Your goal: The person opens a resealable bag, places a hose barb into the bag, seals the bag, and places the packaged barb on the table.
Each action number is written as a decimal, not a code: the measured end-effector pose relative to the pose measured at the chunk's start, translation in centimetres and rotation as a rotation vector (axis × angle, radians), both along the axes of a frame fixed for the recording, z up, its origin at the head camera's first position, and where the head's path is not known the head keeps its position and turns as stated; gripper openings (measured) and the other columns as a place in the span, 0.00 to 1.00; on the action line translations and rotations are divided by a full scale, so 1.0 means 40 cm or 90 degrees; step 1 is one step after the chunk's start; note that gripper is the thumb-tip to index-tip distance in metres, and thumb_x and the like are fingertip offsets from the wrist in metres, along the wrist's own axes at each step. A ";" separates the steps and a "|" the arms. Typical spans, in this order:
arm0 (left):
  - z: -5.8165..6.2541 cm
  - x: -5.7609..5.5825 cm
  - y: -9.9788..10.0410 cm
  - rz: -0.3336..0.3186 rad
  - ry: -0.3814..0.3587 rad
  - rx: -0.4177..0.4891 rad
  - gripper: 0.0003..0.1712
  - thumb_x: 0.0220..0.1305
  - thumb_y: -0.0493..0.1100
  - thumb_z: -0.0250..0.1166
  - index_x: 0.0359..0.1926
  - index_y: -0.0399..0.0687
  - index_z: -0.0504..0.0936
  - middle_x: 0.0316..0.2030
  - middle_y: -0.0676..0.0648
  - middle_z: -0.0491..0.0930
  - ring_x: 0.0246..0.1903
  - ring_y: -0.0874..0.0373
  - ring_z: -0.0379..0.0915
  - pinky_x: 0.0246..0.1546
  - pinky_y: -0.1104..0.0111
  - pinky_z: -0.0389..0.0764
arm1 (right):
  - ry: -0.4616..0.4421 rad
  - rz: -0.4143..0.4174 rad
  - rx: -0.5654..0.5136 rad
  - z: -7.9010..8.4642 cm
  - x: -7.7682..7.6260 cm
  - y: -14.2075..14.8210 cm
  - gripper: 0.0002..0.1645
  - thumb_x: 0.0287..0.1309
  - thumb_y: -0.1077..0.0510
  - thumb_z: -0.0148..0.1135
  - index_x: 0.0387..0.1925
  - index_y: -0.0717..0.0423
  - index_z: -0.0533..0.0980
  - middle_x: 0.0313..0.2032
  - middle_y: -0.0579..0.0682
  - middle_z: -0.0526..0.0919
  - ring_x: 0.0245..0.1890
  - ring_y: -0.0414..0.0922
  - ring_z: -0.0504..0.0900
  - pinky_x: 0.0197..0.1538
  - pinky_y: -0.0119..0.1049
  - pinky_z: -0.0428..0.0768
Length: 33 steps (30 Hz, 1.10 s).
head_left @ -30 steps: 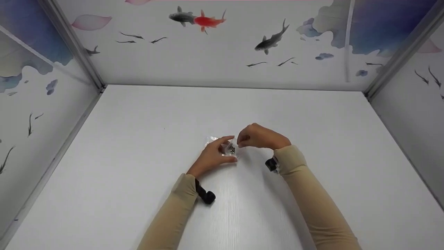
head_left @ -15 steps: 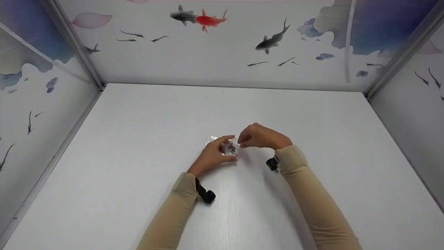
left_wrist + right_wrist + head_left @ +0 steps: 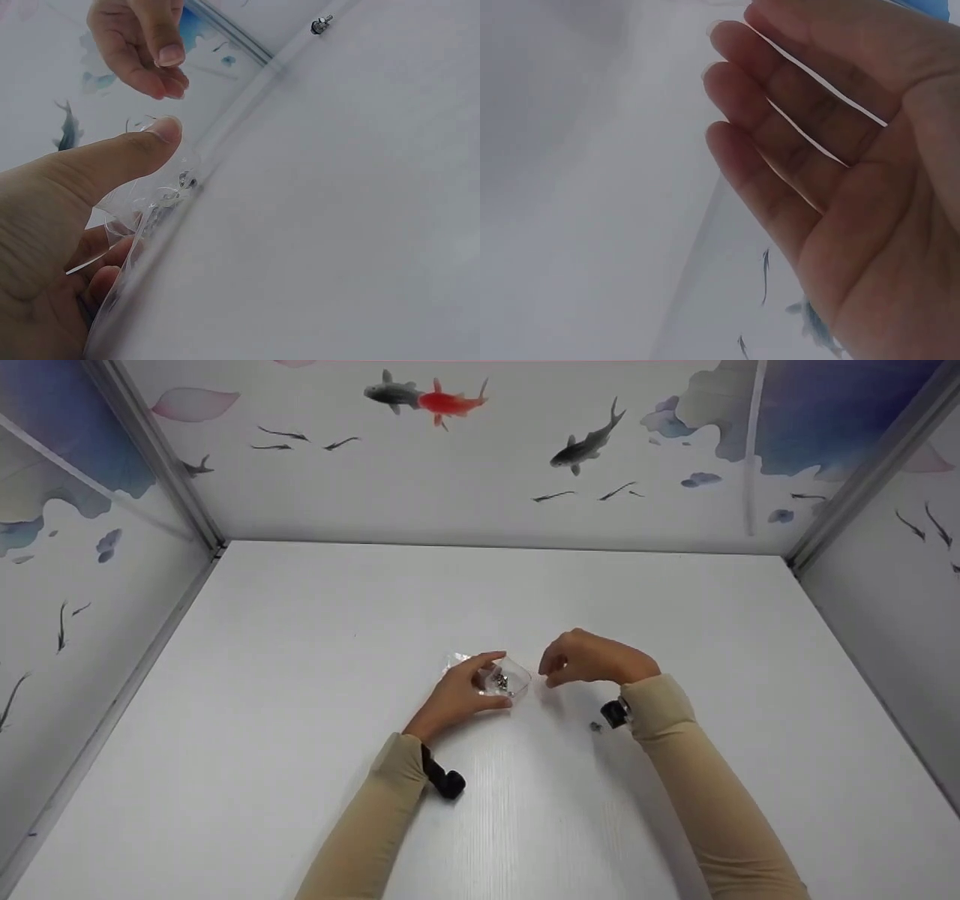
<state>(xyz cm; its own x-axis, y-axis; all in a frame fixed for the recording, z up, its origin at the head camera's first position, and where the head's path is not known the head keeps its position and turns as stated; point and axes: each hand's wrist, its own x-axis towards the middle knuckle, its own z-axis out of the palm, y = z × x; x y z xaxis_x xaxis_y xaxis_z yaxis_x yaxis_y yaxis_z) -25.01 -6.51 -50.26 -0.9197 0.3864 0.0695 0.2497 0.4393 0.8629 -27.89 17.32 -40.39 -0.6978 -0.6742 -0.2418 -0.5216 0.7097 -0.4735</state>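
My left hand (image 3: 459,694) grips a small clear plastic box (image 3: 519,678) between thumb and curled fingers. Small shiny metal parts (image 3: 501,682) lie in it; their exact kind is too small to tell. A crinkled clear plastic bag (image 3: 454,660) shows behind the left hand. To the right of the box, and apart from it, my right hand (image 3: 596,656) hovers with loosely bent fingers. Nothing shows between its fingertips in the left wrist view, while its fingers (image 3: 780,127) look relaxed in the right wrist view. A small metal piece (image 3: 595,727) sits on the table near the right wrist.
The white table (image 3: 315,607) is bounded by printed panels (image 3: 480,457) at the back and both sides. Black wrist cameras (image 3: 448,784) stick out from both cuffs.
My right hand has drawn away to the right from the box. The box's right side and the loose metal piece on the table now show. The left hand stays put.
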 end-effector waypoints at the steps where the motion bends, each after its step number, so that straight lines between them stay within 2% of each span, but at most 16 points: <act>1: 0.000 0.000 0.000 0.000 0.002 -0.001 0.44 0.48 0.50 0.77 0.67 0.57 0.69 0.52 0.49 0.77 0.42 0.58 0.70 0.44 0.65 0.71 | -0.003 -0.008 0.006 -0.001 0.001 0.008 0.12 0.55 0.61 0.67 0.43 0.58 0.84 0.42 0.51 0.86 0.41 0.45 0.80 0.46 0.42 0.79; 18: -0.009 -0.001 -0.003 -0.008 0.022 -0.001 0.45 0.48 0.52 0.76 0.67 0.54 0.69 0.53 0.45 0.76 0.41 0.56 0.70 0.43 0.64 0.71 | -0.041 -0.068 0.032 -0.025 0.018 0.125 0.11 0.52 0.60 0.71 0.40 0.54 0.85 0.39 0.47 0.85 0.41 0.45 0.77 0.45 0.41 0.77; 27: -0.014 0.000 -0.001 0.001 0.007 -0.007 0.45 0.48 0.52 0.77 0.67 0.57 0.69 0.52 0.47 0.76 0.40 0.57 0.69 0.43 0.65 0.70 | -0.063 -0.053 0.022 -0.043 0.028 0.174 0.11 0.50 0.59 0.72 0.39 0.51 0.85 0.39 0.45 0.85 0.41 0.42 0.77 0.46 0.38 0.76; 33: -0.010 -0.003 -0.001 0.000 0.012 -0.006 0.44 0.48 0.51 0.76 0.67 0.56 0.69 0.51 0.48 0.77 0.40 0.57 0.69 0.42 0.65 0.70 | -0.089 -0.058 0.044 -0.047 0.038 0.195 0.11 0.49 0.58 0.73 0.38 0.49 0.84 0.38 0.43 0.84 0.39 0.41 0.77 0.45 0.37 0.76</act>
